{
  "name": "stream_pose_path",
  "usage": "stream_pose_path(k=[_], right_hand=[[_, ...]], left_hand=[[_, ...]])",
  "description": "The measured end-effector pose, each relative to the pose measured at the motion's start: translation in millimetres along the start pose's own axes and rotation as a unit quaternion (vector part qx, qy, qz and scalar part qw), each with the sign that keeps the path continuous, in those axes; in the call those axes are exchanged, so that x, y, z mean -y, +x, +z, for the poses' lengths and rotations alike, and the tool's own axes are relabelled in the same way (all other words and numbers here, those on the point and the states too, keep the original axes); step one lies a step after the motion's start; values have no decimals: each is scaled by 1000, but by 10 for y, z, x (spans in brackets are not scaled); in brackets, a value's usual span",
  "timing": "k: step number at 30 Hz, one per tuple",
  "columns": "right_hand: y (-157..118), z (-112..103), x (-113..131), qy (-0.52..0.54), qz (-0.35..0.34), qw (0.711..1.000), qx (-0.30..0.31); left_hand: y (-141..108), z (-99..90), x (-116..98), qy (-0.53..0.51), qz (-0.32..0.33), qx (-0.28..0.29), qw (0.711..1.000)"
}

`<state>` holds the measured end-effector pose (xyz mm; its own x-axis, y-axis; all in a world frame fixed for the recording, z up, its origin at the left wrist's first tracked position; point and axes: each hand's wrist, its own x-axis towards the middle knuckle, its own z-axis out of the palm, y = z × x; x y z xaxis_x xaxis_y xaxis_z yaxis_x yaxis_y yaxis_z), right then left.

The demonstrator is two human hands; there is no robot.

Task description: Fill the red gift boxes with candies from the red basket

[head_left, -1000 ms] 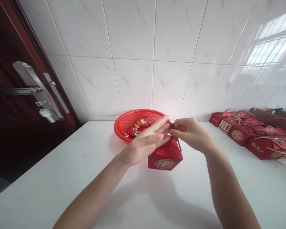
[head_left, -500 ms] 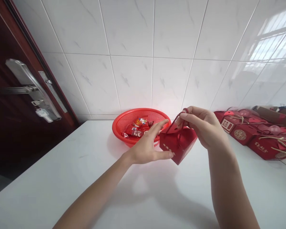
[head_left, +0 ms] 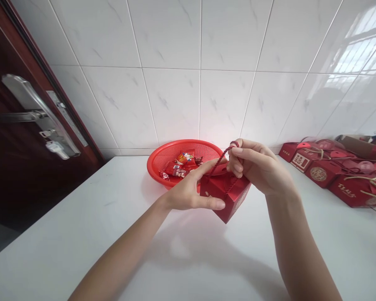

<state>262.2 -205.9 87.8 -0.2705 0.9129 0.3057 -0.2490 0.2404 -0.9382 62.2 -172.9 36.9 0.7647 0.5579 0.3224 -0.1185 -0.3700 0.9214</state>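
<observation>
Step in hand seems to be handling red box (head_left: pixel 217 187) by cord (head_left: pixel 220 158). Right hand (head_left: pixel 263 169) pinches cord near top of loop. Left hand (head_left: pixel 188 194) clasps box's left side, thumb across near face, fingers behind. Box tilted, below right fingertips, between hands, in front of basket (head_left: pixel 151 167). Next move likely calls for steady pinch, light left support.

Single head-worn camera above white table (head_left: pixel 90 217), facing forward and down; fingers (head_left: pixel 252 155) near, tiled wall (head_left: pixel 172 104) beyond.
</observation>
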Motion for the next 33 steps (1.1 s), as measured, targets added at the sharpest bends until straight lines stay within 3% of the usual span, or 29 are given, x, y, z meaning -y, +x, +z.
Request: stream_pose_path(k=[8,14,18,23,28,33], right_hand=[[-8,8,15,-29,16,999,-5],[16,-1,-18,6,25,1000,0],[35,-8,-33,16,22,999,-32],[37,-17,-26,-11,22,999,-23],[-43,-59,51,-155,25,988,3],[-131,-42,134,-383,-38,922,-51]], left_hand=[[-46,-70,-1,20,-14,-24,999],[-22,-23,-26,2,-32,2,999],[-13,-14,-30,0,-53,3,999],[-19,-32,-68,48,-59,-3,997],[-40,-58,-96,149,-89,5,985],[-40,-56,17,189,-99,22,977]])
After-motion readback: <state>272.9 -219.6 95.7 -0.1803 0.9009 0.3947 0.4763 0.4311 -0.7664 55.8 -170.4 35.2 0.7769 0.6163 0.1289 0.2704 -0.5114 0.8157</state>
